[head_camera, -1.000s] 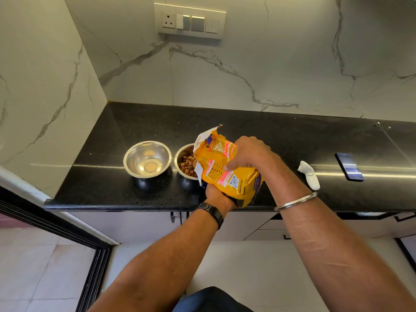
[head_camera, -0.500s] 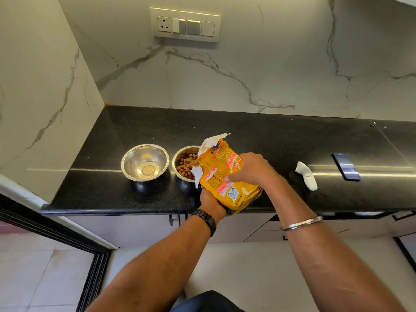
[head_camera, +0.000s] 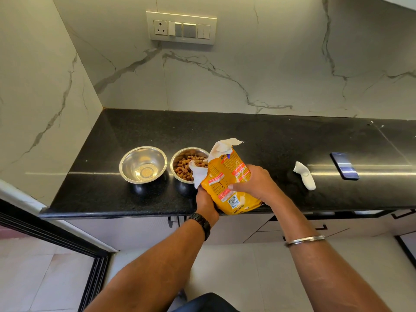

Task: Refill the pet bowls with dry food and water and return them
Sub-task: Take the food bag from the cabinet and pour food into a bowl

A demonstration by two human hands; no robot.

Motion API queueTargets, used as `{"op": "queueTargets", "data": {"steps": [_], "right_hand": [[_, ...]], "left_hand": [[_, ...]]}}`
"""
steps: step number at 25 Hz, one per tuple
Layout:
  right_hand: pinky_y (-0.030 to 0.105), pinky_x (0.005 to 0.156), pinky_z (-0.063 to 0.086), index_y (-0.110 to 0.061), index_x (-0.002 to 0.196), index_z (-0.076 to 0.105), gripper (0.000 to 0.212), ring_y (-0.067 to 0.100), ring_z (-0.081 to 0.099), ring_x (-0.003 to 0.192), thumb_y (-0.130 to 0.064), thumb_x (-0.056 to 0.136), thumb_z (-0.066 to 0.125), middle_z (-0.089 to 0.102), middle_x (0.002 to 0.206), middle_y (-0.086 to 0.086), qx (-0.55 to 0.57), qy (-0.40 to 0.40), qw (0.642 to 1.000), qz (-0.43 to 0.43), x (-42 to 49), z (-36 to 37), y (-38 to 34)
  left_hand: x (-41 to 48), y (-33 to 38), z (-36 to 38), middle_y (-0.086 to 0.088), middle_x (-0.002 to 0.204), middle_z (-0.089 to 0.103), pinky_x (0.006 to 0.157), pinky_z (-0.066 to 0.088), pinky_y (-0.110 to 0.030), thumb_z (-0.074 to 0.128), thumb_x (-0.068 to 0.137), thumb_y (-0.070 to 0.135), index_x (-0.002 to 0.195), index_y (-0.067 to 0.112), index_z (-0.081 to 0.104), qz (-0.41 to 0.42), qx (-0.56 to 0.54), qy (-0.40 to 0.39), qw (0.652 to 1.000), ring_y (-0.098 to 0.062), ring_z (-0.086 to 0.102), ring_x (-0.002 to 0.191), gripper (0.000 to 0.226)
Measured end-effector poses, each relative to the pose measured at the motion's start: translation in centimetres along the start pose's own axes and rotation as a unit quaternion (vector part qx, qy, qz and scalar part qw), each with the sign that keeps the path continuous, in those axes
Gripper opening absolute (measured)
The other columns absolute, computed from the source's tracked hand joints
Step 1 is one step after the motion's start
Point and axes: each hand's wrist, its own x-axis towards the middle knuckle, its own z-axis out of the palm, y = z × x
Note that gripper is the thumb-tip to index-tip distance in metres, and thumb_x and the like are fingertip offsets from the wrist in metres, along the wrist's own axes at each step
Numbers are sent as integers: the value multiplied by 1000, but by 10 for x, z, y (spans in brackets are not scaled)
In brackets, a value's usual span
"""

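Observation:
Two steel pet bowls stand side by side on the black counter (head_camera: 281, 143). The left bowl (head_camera: 143, 164) holds no food. The right bowl (head_camera: 184, 165) holds brown kibble. A yellow dry-food bag (head_camera: 227, 183) with a torn white top leans over the right bowl's near edge, its open mouth pointing up and away. My left hand (head_camera: 206, 203) grips the bag's lower left side. My right hand (head_camera: 254, 184) clasps the bag from the right, thumb across its front.
A white handheld device (head_camera: 305, 175) and a dark phone (head_camera: 344, 165) lie on the counter to the right. A switch panel (head_camera: 181, 28) sits on the marble wall behind. A black door frame (head_camera: 56, 235) runs along the floor at left.
The bag has tilted back from its pouring angle over the right bowl and dropped lower toward the counter's front edge. Both hands kept hold of it.

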Motion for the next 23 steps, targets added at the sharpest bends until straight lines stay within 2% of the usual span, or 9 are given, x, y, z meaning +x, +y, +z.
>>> {"op": "queueTargets", "data": {"steps": [3, 5, 8, 12, 15, 18, 20, 23], "right_hand": [[32, 86, 58, -30, 130, 66, 62, 12, 71, 106, -41, 79, 98, 73, 116, -10, 61, -3, 998, -2, -1, 2, 11], [40, 94, 62, -33, 128, 67, 62, 11, 74, 108, -39, 76, 100, 77, 118, -9, 107, -1, 994, -6, -3, 6, 22], [43, 97, 64, -36, 124, 67, 60, 9, 79, 103, -27, 76, 101, 81, 114, -7, 186, 1, 982, -16, -9, 11, 32], [51, 100, 64, -22, 136, 67, 71, 21, 80, 112, -22, 73, 99, 83, 121, 3, 288, 2, 958, -12, -17, 20, 45], [57, 105, 61, -13, 141, 65, 76, 30, 78, 119, -21, 73, 100, 81, 125, 11, 351, 3, 936, -6, -20, 28, 52], [52, 103, 62, -13, 140, 64, 74, 35, 75, 123, -14, 73, 97, 80, 125, 16, 399, 11, 917, -4, -24, 31, 54], [50, 104, 61, -15, 143, 63, 79, 34, 73, 127, -13, 73, 98, 79, 128, 15, 426, 18, 904, 0, -27, 33, 54], [48, 105, 60, -17, 142, 63, 82, 33, 71, 129, -17, 69, 100, 79, 128, 12, 461, 28, 887, 1, -31, 31, 51]], "left_hand": [[-3, 4, -2, -6, 101, 87, 101, 62, -58, 56, 108, 57, 120, 27, 79, 39, 43, -3, 998, -35, 80, 106, 40], [-4, 6, -5, -8, 108, 87, 99, 63, -57, 55, 110, 52, 125, 26, 78, 64, 65, -3, 996, -36, 79, 109, 38], [-11, 11, -6, -11, 120, 82, 96, 64, -52, 53, 113, 46, 136, 21, 72, 119, 87, -6, 989, -33, 78, 112, 38], [-18, 19, -4, -2, 121, 77, 103, 61, -51, 49, 116, 41, 151, 22, 58, 195, 105, -11, 975, -22, 74, 114, 41], [-23, 26, 0, 3, 127, 74, 108, 59, -53, 52, 115, 40, 142, 38, 54, 246, 148, -27, 957, -21, 72, 120, 27], [-39, 34, 11, 0, 127, 73, 103, 61, -46, 49, 115, 37, 127, 41, 58, 307, 166, -55, 935, -20, 72, 119, 16], [-47, 39, 16, 0, 118, 73, 99, 62, -42, 48, 116, 33, 115, 37, 62, 342, 183, -70, 919, -16, 73, 110, 14], [-57, 47, 27, 2, 101, 71, 93, 63, -39, 54, 115, 23, 106, 21, 62, 399, 230, -80, 884, -4, 71, 87, 12]]}}
